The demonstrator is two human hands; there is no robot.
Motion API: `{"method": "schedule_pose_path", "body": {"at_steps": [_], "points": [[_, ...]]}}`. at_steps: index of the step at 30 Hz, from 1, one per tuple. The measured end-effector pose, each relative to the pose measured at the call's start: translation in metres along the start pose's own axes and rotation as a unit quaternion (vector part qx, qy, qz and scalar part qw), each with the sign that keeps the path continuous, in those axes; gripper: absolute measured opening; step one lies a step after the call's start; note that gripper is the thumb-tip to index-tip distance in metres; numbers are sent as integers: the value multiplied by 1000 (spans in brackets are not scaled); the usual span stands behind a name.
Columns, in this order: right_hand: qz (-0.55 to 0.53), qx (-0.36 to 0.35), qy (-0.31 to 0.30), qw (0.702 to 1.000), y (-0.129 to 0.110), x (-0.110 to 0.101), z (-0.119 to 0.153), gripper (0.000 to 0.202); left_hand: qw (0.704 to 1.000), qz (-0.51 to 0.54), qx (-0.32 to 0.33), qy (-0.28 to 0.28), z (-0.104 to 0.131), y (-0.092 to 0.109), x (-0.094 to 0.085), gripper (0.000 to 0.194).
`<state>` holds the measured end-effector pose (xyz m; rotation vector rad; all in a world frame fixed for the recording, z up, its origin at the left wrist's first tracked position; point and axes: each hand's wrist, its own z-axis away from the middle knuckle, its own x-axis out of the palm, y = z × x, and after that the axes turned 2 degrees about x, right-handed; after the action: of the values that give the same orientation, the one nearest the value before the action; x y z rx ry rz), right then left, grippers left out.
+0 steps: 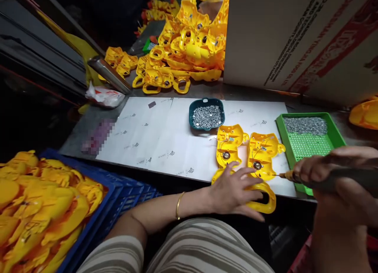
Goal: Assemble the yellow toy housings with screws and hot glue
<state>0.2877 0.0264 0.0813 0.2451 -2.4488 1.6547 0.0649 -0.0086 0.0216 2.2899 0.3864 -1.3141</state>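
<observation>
The left hand [236, 190] is laid flat, fingers spread, on two yellow plastic shells [246, 155] at the worktop's [159, 139] near edge. A powered screwdriver [330, 178] is gripped in the right hand [330, 174], its tip held at the right shell. Screws are heaped in a teal dish [206, 115] and a green perforated tray [310, 137]. Many glossy shells are piled behind and in a blue crate [118, 194], so much appears left.
</observation>
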Motion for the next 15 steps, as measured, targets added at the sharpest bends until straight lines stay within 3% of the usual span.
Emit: {"method": "schedule_pose_path", "body": {"at_steps": [2,3,6,8,11,15], "points": [[37,21,14,999,-7,-9,5,30,993,-47,-61,84,-3,-41,-16,25],[57,29,11,998,-9,-14,7,30,982,-82,-129,113,-5,-67,-25,22],[108,32,-30,993,-10,-24,16,27,947,-143,-285,44,-14,-146,-49,24],[123,28,-67,990,-11,-22,21,25,941,-120,-313,-43,-19,-184,-55,27],[130,53,-30,990,-13,-11,29,22,944,-86,-306,-84,-20,-209,-50,22],[118,95,51,987,-18,1,39,23,945,-76,-311,-65,-16,-209,-40,11]]}}
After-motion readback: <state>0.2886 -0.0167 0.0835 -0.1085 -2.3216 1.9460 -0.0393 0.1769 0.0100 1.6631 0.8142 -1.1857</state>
